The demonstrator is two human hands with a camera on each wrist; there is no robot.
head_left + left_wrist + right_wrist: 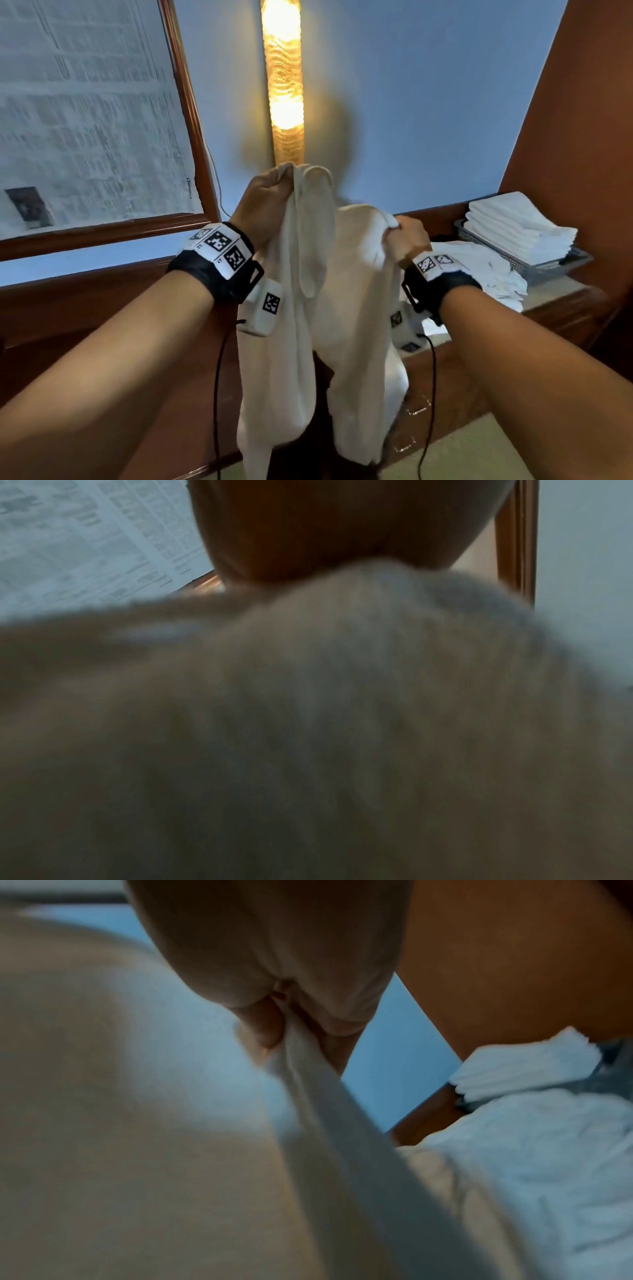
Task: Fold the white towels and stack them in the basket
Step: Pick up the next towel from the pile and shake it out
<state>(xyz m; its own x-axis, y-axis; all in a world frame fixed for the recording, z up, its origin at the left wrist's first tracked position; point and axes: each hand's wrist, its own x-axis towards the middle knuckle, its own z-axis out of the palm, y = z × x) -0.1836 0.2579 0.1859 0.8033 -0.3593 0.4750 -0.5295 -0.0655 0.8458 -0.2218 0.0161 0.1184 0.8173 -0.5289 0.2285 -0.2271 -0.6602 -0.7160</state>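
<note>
Left hand (263, 202) and right hand (407, 240) each clutch the towel's (342, 308) top edge, held mid-air. Right wrist view alone shows fingers (263, 1031) pinching cloth. Farther right: loose towels (479, 267) on table (561, 294), folded stack (517, 226) in basket (548, 270).

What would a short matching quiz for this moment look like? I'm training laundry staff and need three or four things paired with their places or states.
Things:
1. towel being handled
2. folded towels
3. unfolded towels
4. basket

Places or states:
A. stacked in the basket
B. standing at the right end of the counter
C. hanging in the air, held by the left hand and the right hand
D. lying crumpled on the counter beside the basket

Pairs: 1-C, 2-A, 3-D, 4-B
</note>
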